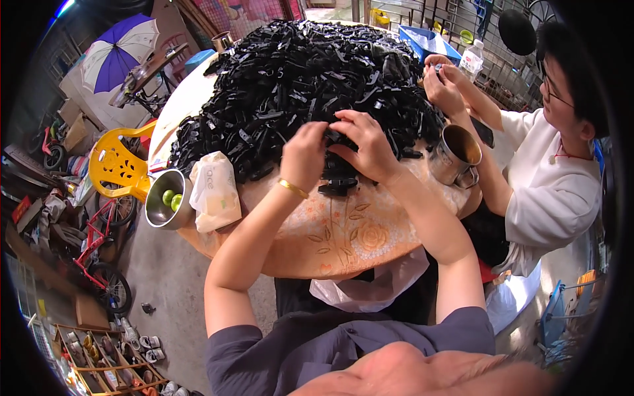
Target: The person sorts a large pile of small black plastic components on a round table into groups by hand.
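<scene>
A large heap of small black plastic pieces (pixel 297 86) covers most of the round table. At the near edge of the heap, my left hand (pixel 306 158) is closed with its fingertips pinched on a small black piece (pixel 332 137). My right hand (pixel 367 146) faces it, curled, with fingertips and thumb around the same piece. The fingers and the dark heap behind hide much of this piece, so its exact kind cannot be made out. Just below my hands, a few black pieces (pixel 338 186) lie together on the flowered tablecloth (pixel 310 247).
Left of my arms are a tissue pack (pixel 216 191) and a metal bowl (pixel 158 214) with green fruit. A metal mug (pixel 456 155) stands right, near a co-worker's hands (pixel 446 86) holding something small. Beyond are a blue bin (pixel 429 49) and yellow chair (pixel 119 162).
</scene>
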A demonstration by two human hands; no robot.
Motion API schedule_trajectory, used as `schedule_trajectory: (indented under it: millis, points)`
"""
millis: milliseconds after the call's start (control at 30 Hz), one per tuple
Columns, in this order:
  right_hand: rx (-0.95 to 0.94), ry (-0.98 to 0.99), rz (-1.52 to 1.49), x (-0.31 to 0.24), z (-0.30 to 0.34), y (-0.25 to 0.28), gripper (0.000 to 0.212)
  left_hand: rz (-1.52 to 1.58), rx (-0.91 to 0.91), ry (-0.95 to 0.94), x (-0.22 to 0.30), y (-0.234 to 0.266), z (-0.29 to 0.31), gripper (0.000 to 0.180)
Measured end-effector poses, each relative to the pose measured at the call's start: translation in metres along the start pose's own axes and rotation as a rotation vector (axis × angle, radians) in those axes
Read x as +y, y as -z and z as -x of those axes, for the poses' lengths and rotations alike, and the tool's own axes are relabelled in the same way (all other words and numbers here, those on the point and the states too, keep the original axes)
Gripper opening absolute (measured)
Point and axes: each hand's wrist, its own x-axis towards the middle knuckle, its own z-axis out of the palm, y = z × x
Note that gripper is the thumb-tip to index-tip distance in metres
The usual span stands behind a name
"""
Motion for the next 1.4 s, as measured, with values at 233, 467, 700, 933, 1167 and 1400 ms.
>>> schedule_trajectory:
  millis: [233, 467, 700, 933, 1167, 1400]
  points:
    - [-0.688, -0.043, -0.102, -0.021, 0.005, 0.015, 0.023, 0.914, 0.098, 0.775, -0.029, 0.037, -0.014, 0.022]
    - [-0.687, 0.045, 0.211, -0.028, 0.013, 0.011, 0.022, 1.16, -0.026, 0.897, -0.026, 0.035, -0.006, 0.024]
    - [-0.271, -0.334, -0.212, -0.008, -0.003, 0.025, 0.018, 1.128, -0.162, 0.867, -0.013, 0.024, 0.0, 0.033]
    - [-0.171, -0.407, -0.344, -0.017, 0.007, 0.005, 0.018, 1.014, -0.271, 0.663, 0.006, 0.014, 0.01, 0.039]
    - [-0.212, -0.411, -0.129, -0.022, 0.004, 0.009, 0.028, 0.889, -0.274, 0.614, 0.002, 0.016, 0.009, 0.041]
    - [-0.387, -0.467, -0.42, -0.008, -0.001, 0.033, 0.041, 0.858, -0.301, 0.48, 0.005, 0.024, 0.004, 0.038]
